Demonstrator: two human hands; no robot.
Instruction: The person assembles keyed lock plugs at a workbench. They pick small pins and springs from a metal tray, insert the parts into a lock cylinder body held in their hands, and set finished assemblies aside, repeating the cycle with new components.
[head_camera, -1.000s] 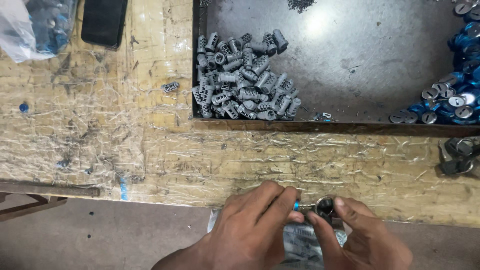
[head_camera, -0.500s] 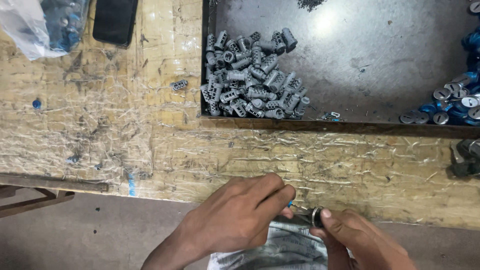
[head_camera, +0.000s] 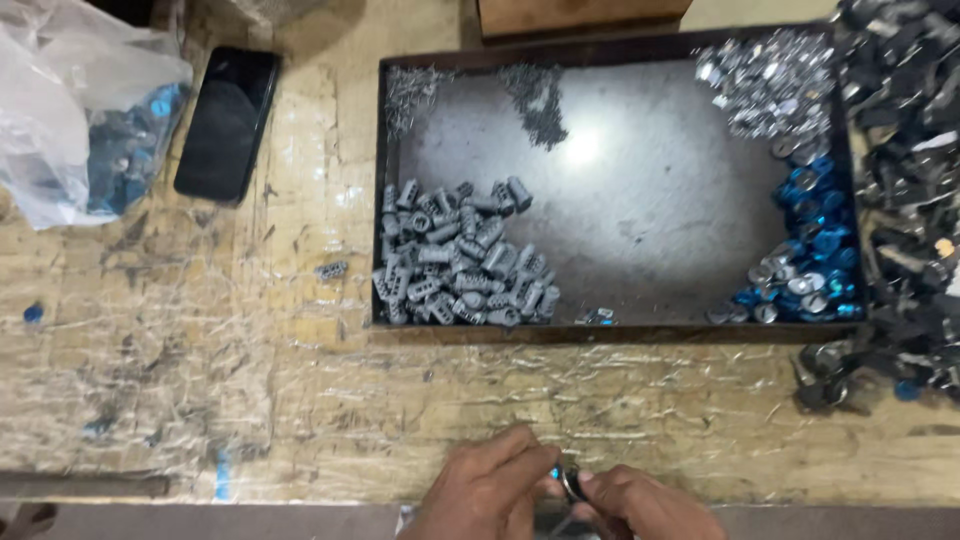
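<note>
Small round metal part (head_camera: 572, 484), dark with a shiny rim, sits pinched between the fingertips of both hands at the 6 o'clock edge of the view, just over the near lip of the wooden bench (head_camera: 300, 400). A speck of blue (head_camera: 554, 472) shows right beside it, against the left fingers. The left hand (head_camera: 485, 490) curls in from 7 o'clock with its fingers narrowed onto the part; the right hand (head_camera: 640, 505) meets it from 5 o'clock, thumb and forefinger closed on the same piece. Up toward 12 o'clock lies a dark metal tray (head_camera: 640, 200). Inside it, a heap of grey cylinders (head_camera: 460, 260) fills the near left corner, a pile of blue and silver caps (head_camera: 805, 270) lines the right wall, shiny silver discs (head_camera: 770, 85) gather in the far right corner, and thin wire bits (head_camera: 535, 100) are scattered along the far edge. One stray grey cylinder (head_camera: 332, 269) rests on the bench just left of the tray. At 3 o'clock a mound of dark parts (head_camera: 905, 200) spills past the tray. At 10 o'clock a black phone (head_camera: 227, 125) lies flat, next to a clear plastic bag (head_camera: 80, 110) with blue pieces inside. Nothing stands between the hands and the tray. Both wrists are cut off by the bottom edge, and the fingers hide most of the part, so its exact shape is hard to make out.
</note>
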